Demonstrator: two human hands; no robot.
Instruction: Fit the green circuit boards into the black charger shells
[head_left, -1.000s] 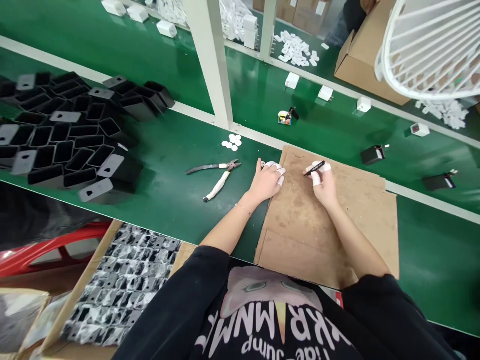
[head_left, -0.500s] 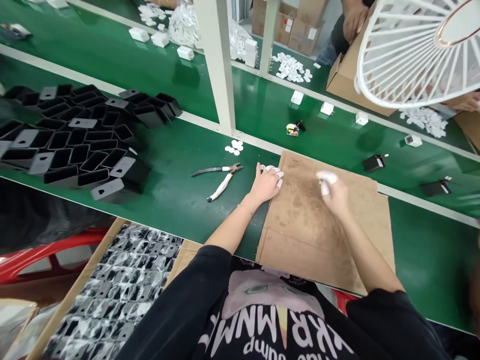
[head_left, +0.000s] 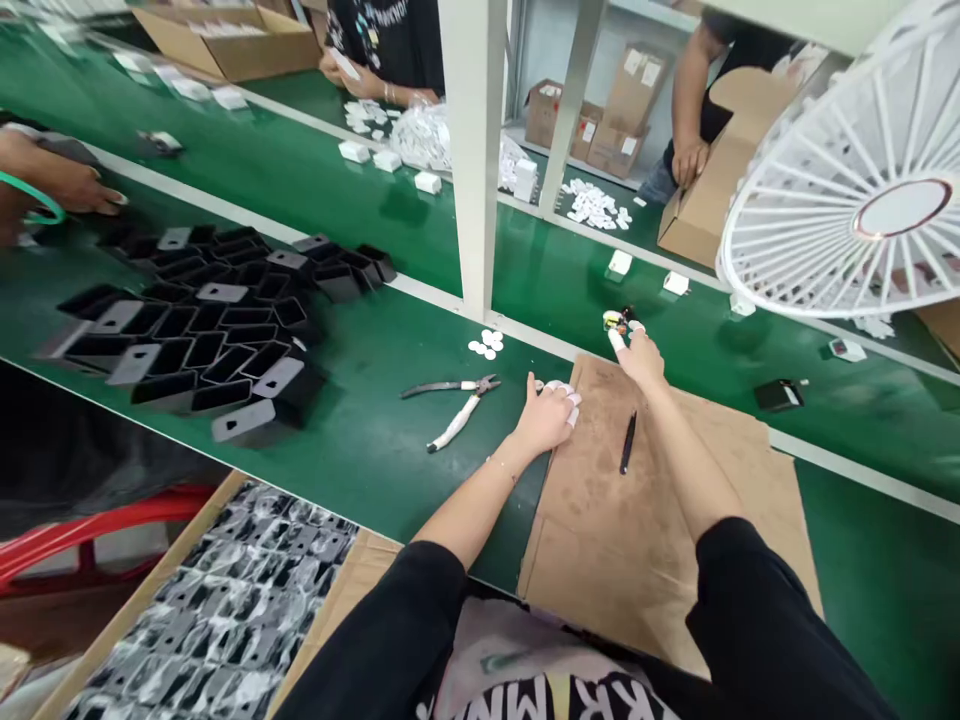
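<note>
Green belt [head_left: 551,275], component [head_left: 615,320] partly behind right hand [head_left: 642,358]

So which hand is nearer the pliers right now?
Left. The left hand is just to the right of the pliers, by the cardboard; the right hand is farther right, reaching to the small electronic part.

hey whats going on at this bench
The person's right hand is at a small electronic assembly beyond the cardboard; whether the fingers grip it is unclear. The left hand lies at the cardboard's left edge. A slim black tool lies on the cardboard, and open pliers lie on the green table to the left.
</note>
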